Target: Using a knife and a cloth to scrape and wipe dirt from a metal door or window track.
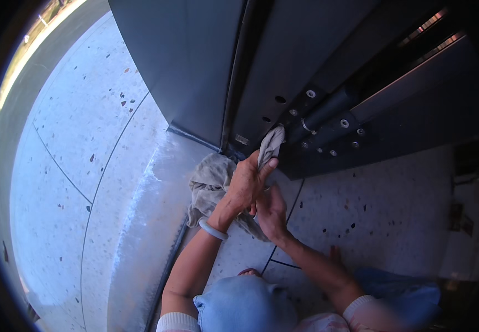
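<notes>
My left hand (246, 182), with a pale bangle at its wrist, grips a grey cloth (212, 176). A twisted end of the cloth sticks up past my thumb and touches the dark metal door edge (260, 87) near its lower bolts. The rest of the cloth hangs bunched beside and below the hand, over the threshold. My right hand (273, 211) is just below and right of the left, close against the cloth's lower part; its fingers are partly hidden, so its hold is unclear.
A dark metal panel (181, 62) stands at the upper left, its foot on a metal threshold (150, 216). Speckled floor tiles (69, 137) extend on the left and others (347, 211) on the right. A round metal ring (307, 126) and bolts sit on the door edge.
</notes>
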Available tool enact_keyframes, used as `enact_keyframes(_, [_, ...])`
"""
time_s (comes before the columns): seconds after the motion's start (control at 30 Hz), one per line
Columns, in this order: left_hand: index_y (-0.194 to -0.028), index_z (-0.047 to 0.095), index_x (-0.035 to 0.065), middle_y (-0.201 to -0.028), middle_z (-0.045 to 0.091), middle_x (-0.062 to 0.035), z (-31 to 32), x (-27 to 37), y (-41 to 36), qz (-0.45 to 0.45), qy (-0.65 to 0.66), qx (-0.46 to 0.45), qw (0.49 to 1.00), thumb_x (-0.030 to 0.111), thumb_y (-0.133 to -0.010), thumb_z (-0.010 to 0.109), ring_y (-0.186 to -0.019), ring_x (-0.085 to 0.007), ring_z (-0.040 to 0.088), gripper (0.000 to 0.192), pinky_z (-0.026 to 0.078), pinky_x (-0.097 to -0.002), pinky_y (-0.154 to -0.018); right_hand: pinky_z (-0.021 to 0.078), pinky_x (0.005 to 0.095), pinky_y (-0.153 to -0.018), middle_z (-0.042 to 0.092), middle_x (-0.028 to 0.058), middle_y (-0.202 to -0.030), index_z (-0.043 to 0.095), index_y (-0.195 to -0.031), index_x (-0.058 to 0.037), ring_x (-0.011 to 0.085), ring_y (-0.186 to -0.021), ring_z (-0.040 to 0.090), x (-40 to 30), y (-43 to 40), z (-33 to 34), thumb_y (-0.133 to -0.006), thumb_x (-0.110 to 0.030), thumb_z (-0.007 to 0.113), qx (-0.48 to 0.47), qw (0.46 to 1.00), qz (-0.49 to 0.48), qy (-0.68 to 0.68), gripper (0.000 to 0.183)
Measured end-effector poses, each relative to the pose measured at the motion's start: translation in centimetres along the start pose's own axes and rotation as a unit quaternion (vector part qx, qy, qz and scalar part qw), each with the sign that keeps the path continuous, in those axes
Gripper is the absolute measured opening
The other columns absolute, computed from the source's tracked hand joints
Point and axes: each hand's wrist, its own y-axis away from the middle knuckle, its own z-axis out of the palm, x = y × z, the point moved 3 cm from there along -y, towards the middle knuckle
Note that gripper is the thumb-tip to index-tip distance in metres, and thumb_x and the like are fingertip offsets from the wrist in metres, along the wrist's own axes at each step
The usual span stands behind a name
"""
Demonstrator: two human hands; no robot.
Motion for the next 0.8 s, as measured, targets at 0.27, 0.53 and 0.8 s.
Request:
enact_keyframes(0.27, [-0.099, 0.054, -0.0014, -0.071, 0.054, -0.0063, 1.7, -1.0, 0.1, 0.031, 0.063, 0.018, 0.997, 0.038, -0.097, 0.053, -0.069, -0.0119, 0.049, 0.04, 0.046, -0.0317, -0.064, 0.0381, 0.0245, -0.047, 0.05, -0.0013, -0.06, 0.044, -0.081, -0.0041, 0.0056, -0.052, 0.049, -1.0, 0.9, -2.5, -0.096, -0.017, 0.059, 0.001, 0.992, -0.013, 0.124, 0.025])
enact_keyframes(0.53, [-0.08, 0.057, -0.0009, -0.064, 0.05, 0.0007, 2.7, 1.7, 2.4, -0.032, 0.033, 0.075, 0.996, 0.037, -0.097, 0.055, -0.061, -0.0069, 0.045, 0.042, 0.039, -0.0281, -0.052, 0.0381, 0.0252, -0.037, 0.048, 0.0019, -0.058, 0.042, -0.096, -0.0067, 0.0078, -0.04, 0.043, -7.4, 3.6, -2.5, -0.102, -0.028, 0.042, -0.117, 0.979, 0.164, 0.025, 0.023])
enact_keyframes(0.8, [-0.075, 0.059, -0.0026, -0.064, 0.057, -0.0018, 1.6, 5.3, 2.5, -0.065, 0.134, 0.053, 0.987, 0.029, -0.098, 0.051, -0.062, -0.0075, 0.05, 0.04, 0.042, -0.0283, -0.053, 0.0376, 0.0251, -0.037, 0.049, 0.0049, -0.063, 0.042, -0.096, -0.0082, 0.0079, -0.041, 0.042, -15.3, 3.0, -1.3, -0.101, -0.035, 0.046, -0.12, 0.922, 0.359, -0.083, 0.027])
